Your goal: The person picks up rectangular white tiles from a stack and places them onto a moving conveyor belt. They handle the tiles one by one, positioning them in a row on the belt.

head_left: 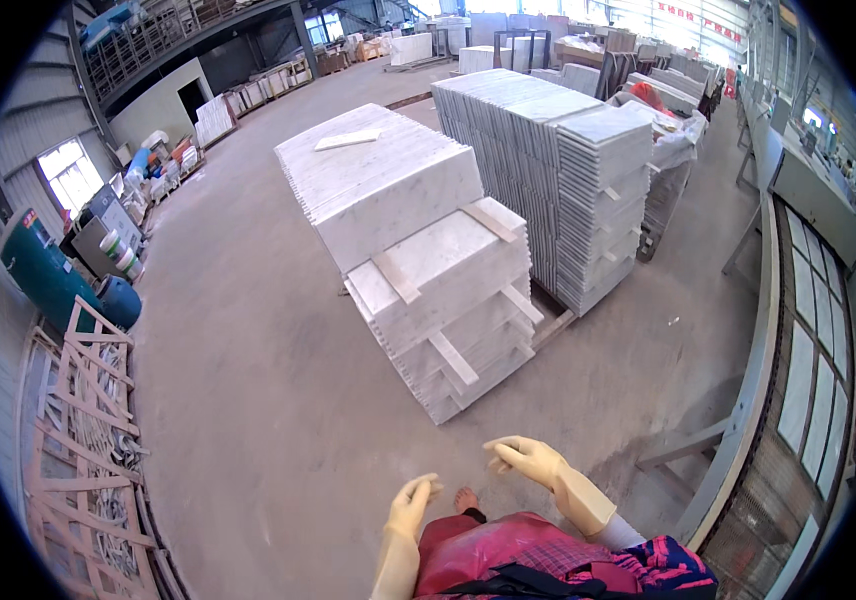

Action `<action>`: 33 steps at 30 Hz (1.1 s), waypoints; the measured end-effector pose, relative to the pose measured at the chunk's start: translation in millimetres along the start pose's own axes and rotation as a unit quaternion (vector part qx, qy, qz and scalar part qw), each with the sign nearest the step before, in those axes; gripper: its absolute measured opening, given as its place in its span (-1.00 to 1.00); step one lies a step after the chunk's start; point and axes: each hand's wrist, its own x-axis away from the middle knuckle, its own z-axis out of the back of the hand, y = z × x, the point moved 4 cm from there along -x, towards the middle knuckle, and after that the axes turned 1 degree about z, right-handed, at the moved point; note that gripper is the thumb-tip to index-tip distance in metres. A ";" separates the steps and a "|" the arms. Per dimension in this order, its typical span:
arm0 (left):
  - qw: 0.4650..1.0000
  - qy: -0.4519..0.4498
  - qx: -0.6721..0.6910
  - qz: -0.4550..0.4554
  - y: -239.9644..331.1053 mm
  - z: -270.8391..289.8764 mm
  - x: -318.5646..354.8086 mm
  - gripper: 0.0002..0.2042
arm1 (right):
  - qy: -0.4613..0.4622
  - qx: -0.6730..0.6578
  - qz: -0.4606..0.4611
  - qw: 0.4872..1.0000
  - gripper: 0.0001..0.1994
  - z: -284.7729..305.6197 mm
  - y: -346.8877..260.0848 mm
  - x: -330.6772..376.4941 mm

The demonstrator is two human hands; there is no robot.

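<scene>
Stack of white marble slabs [428, 270], horizontal layers with wooden spacer strips, on the concrete floor, nearest both hands

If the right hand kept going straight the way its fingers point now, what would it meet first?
The yellow-gloved right hand points left, toward the yellow-gloved left hand, which lies slightly lower. It would probably pass just above that hand; beyond it only bare grey concrete floor shows. Depth is unclear.

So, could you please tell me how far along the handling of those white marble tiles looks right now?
Done: two pallets of white marble tiles are stacked, the nearer stack and the taller grey-white stack behind it. In hand: nothing; the left hand in a yellow rubber glove and the right gloved hand are both empty, above the concrete floor. Left: tiles still lie on the conveyor table at the right.
</scene>
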 end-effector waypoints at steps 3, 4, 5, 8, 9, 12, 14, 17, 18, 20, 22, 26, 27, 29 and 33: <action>1.000 0.017 -0.006 -0.025 45.4 7.6 -61.1 -0.69 | 0.024 0.025 0.015 0.999 -0.55 21.7 -56.7 -49.9; 0.999 0.030 -0.018 -0.027 66.6 7.1 -79.2 -0.69 | 0.037 0.012 0.020 0.999 -0.55 28.2 -68.3 -67.0; 0.999 0.035 -0.015 -0.032 77.8 8.4 -97.8 -0.69 | 0.046 -0.010 0.024 0.999 -0.56 34.5 -80.0 -81.3; 0.997 0.053 -0.002 -0.053 121.7 14.4 -146.5 -0.69 | 0.048 -0.091 0.042 0.994 -0.58 55.1 -98.6 -130.0; 0.995 0.067 -0.001 -0.072 138.7 16.2 -163.1 -0.69 | 0.045 -0.107 0.053 0.992 -0.59 66.6 -104.0 -147.0; 0.983 0.117 -0.004 -0.142 192.8 18.5 -212.6 -0.69 | 0.062 -0.139 0.090 0.984 -0.63 111.1 -130.7 -202.7; 0.967 0.160 -0.001 -0.197 228.4 27.5 -243.6 -0.68 | 0.087 -0.140 0.155 0.974 -0.65 144.3 -171.2 -244.9; 0.944 0.206 0.016 -0.257 290.0 27.8 -293.3 -0.64 | 0.166 -0.114 0.239 0.950 -0.66 216.3 -234.2 -322.5; 0.939 0.223 0.013 -0.262 314.2 24.0 -304.1 -0.62 | 0.188 -0.145 0.247 0.939 -0.65 236.2 -252.3 -343.7; 0.922 0.271 -0.005 -0.277 361.1 22.7 -324.2 -0.58 | 0.259 -0.138 0.261 0.920 -0.62 268.7 -297.1 -386.7; 0.905 0.322 -0.037 -0.277 390.5 25.9 -346.2 -0.53 | 0.329 -0.065 0.255 0.907 -0.53 305.0 -321.3 -434.3; 0.879 0.387 -0.034 -0.275 434.2 38.4 -396.8 -0.40 | 0.381 0.009 0.224 0.897 -0.31 354.9 -354.4 -522.1; 0.887 0.384 -0.013 -0.255 442.7 38.9 -410.8 -0.39 | 0.383 0.014 0.214 0.899 -0.27 363.9 -363.0 -540.0; 0.901 0.373 0.019 -0.220 459.8 32.6 -438.1 -0.37 | 0.356 0.011 0.179 0.917 -0.23 375.2 -363.0 -570.6; 0.901 0.389 0.003 -0.191 469.9 38.6 -480.6 -0.35 | 0.309 0.010 0.118 0.944 -0.31 376.1 -362.2 -614.3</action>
